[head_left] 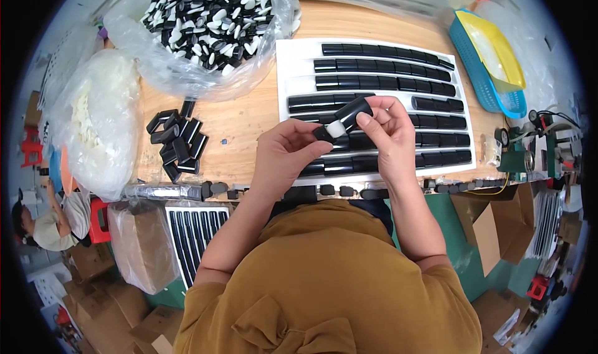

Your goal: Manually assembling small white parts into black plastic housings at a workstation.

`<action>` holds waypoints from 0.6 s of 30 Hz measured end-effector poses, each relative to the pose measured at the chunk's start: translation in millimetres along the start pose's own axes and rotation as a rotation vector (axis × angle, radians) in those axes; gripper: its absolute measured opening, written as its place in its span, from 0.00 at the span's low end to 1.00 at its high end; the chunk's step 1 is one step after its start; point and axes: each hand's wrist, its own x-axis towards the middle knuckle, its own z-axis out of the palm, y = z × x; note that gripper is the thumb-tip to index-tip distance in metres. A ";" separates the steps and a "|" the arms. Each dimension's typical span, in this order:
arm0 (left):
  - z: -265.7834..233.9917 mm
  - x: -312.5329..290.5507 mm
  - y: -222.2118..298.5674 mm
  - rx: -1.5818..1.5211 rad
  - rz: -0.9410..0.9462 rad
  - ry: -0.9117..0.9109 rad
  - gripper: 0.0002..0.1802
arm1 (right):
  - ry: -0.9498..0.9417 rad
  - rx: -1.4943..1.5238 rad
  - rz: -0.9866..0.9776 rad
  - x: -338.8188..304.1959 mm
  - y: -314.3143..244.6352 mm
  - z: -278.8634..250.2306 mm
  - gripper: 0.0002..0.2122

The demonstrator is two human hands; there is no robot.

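Over the white tray (298,60), my right hand (396,143) grips a glossy black oval tube (354,113) between thumb and fingers, its end tilted toward the other hand. My left hand (285,153) pinches a small black piece (322,134). A white rounded part (336,128) shows between the black piece and the tube; whether it touches both I cannot tell. Rows of similar black tubes (383,67) fill the tray beneath, with a gap in one row beside the right fingers. Loose black tubes (179,143) lie piled on the wooden table to the left.
A clear plastic bag (215,91) of small black and white oval pieces stands at the back left. Nearer is a bag of cream-coloured pieces (93,126). Blue and yellow baskets (464,61) sit back right, near a device with gauges (517,157). Another person (53,220) sits far left.
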 end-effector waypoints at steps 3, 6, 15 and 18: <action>1.8 -2.0 5.9 -0.027 -0.005 -0.010 0.14 | -0.043 -0.031 -0.014 -4.1 3.6 5.1 0.11; 1.2 -3.3 7.5 -0.049 -0.009 -0.018 0.14 | -0.045 -0.052 -0.045 -6.9 2.3 11.4 0.11; 2.1 -9.1 13.3 -0.098 -0.030 -0.014 0.14 | -0.129 -0.192 -0.141 -7.2 -2.9 7.6 0.11; 3.6 -10.2 19.5 -0.081 -0.026 -0.024 0.13 | -0.168 -0.208 -0.196 -3.7 -4.1 5.5 0.11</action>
